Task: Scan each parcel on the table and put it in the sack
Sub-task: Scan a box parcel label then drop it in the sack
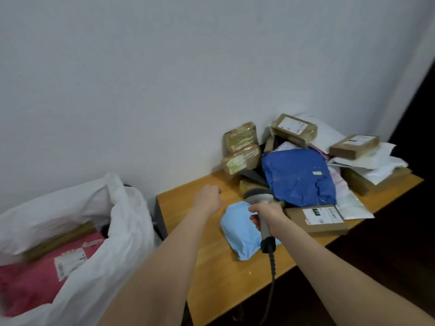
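Note:
My right hand (267, 214) grips a grey handheld scanner (260, 198) over a light blue parcel (237, 234) lying on the wooden table (211, 267). Its head points toward the pile. My left hand (208, 196) hovers above the table left of the scanner, fingers loosely curled, holding nothing. A dark blue parcel (299, 176) lies behind the scanner. A flat brown box with a label (317, 218) sits to the right. The white sack (98, 231) stands open at the left with a pink parcel (35, 278) inside.
Several taped brown boxes (240, 147) and white mailers (376, 165) are heaped against the wall at the table's far end. The scanner's black cable (272, 267) hangs over the table's front edge. Dark floor lies to the right.

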